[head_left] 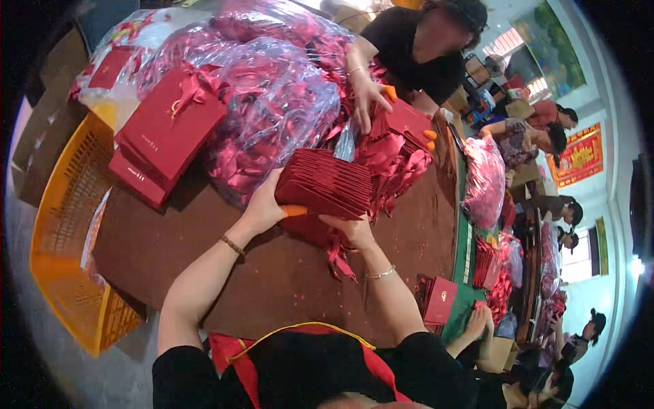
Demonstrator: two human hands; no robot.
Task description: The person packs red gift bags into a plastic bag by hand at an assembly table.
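Observation:
Between my two hands is a thick stack of dark red folded paper gift bags (pixel 323 183), its layered edges turned up over the brown table (pixel 300 293). My left hand (pixel 263 204) grips the stack's left side, with an orange cover on a finger. At the lower right, my right hand (pixel 354 230) is closed around the same stack, its fingertips hidden beneath it. Red ribbon (pixel 338 260) hangs below. Just beyond, a co-worker's hand (pixel 371 101) with orange finger covers is at another batch of red gift bags with ribbons (pixel 402 126).
Large clear plastic bags of red ribboned pieces (pixel 272 109) fill the far side. Finished-looking red gift bags (pixel 174 129) are piled at left, above a yellow plastic crate (pixel 61 225). More red bags (pixel 439 300) stand at right, where other people work along tables.

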